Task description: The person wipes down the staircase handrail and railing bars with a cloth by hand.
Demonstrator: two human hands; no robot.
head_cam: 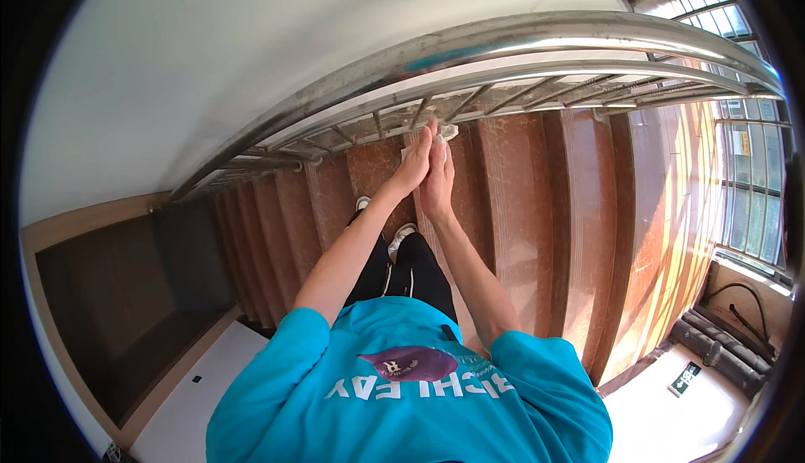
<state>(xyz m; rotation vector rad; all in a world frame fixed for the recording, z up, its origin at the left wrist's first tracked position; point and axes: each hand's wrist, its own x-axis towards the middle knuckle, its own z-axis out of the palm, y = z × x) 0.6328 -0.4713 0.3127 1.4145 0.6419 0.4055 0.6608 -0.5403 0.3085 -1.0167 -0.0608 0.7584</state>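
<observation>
Both my hands are stretched forward and pressed palm to palm, with the fingers pointing at the railing. My left hand (415, 162) meets my right hand (438, 180) along the palms. A crumpled whitish piece, perhaps tissue or cloth (448, 132), shows at the fingertips; whether it is pinched between the hands or lies beyond them is unclear. Just past the fingers runs the lower rail of a metal stair railing (490, 111). Below the hands are reddish-brown stone stair treads (516, 211), with my shoes (403, 235) on them.
A thick metal handrail (541, 29) curves across the front, beside a pale wall (220, 54). Steps run to both sides. At the right are a barred window (751, 180), dark pipes (717, 353) and a green exit sign (684, 379). A dark doorway (132, 299) is at the left.
</observation>
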